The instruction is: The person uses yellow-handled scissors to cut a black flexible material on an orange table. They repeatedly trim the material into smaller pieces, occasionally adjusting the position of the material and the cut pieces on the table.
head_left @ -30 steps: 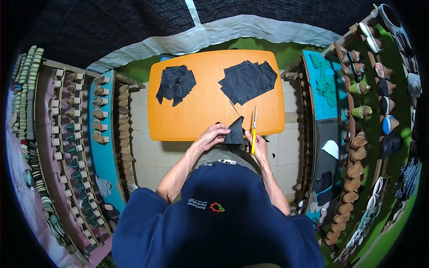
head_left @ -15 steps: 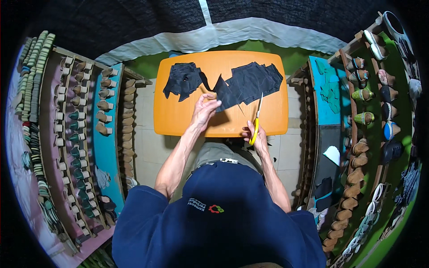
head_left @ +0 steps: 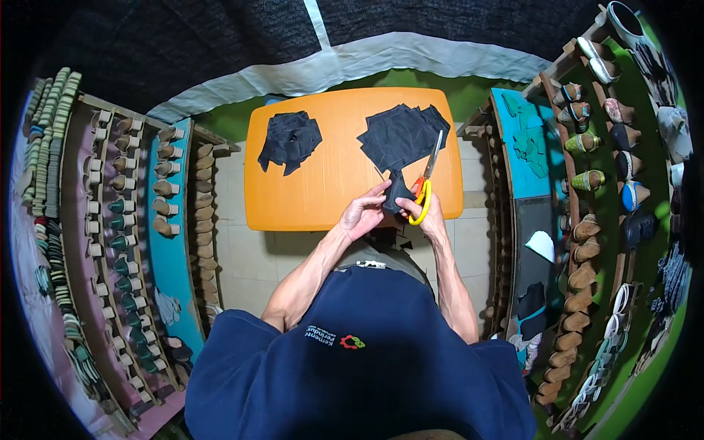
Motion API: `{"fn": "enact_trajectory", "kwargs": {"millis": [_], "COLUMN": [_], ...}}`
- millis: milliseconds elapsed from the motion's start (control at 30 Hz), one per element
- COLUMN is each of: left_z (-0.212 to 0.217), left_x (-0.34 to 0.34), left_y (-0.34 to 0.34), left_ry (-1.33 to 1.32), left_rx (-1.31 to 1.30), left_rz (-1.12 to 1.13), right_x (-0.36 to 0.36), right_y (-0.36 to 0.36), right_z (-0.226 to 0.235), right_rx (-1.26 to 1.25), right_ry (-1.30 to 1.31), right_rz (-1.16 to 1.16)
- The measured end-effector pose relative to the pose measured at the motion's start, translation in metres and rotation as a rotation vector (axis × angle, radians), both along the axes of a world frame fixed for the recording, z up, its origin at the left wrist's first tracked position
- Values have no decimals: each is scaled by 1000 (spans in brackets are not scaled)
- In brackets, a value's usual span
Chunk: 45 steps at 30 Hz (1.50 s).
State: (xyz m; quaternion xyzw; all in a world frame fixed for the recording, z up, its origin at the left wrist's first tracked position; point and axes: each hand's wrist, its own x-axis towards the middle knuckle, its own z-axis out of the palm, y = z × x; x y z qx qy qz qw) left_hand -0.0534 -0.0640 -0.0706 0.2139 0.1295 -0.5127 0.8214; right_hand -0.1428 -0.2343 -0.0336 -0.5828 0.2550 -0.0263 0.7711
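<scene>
My right hand (head_left: 428, 214) grips a pair of scissors (head_left: 421, 204) with yellow handles and an orange part near the pivot; their blades point away from me. The thumb of that hand also lies on a small black fabric piece (head_left: 397, 189). Close to its left edge is my left hand (head_left: 363, 214), fingers stretched toward the piece; whether they touch it I cannot tell. Beyond the hands lies a large stack of black fabric pieces (head_left: 403, 136). A smaller, untidy pile of black pieces (head_left: 290, 141) sits to the left.
Everything lies on an orange table (head_left: 341, 139). Racks of brown shoe lasts (head_left: 167, 188) and striped rolls (head_left: 53, 139) stand at left. On the right are a blue board (head_left: 506, 110) with green pieces and shelves of shoes (head_left: 587, 180). Dark scraps lie on the floor.
The black piece has come nearer to me, between both hands, and the right thumb now rests on it. My left hand has moved right and let go of it. The scissors have shifted slightly.
</scene>
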Motion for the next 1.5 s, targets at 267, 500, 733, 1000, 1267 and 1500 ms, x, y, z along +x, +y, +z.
{"fn": "enact_trajectory", "kwargs": {"millis": [267,500,733,1000,1267,1500], "left_z": [41,68,99,107,119,116], "left_x": [25,21,35,59,58,44], "left_y": [-14,-31,-46,-30,-35,-25], "left_ry": [-189,-92,-625,-731,-738,-727], "left_rx": [-286,-557,36,322,271,310], "left_rz": [-54,264,294,660,749,685], "right_x": [17,27,32,27,-16,-3], "right_y": [-20,-31,-32,-11,56,64], "right_z": [56,97,103,91,33,51], "right_rx": [-63,-208,-223,-248,-272,-350], "right_ry": [-72,-104,-145,-68,14,-9], "right_rz": [-12,59,64,-55,257,239]}}
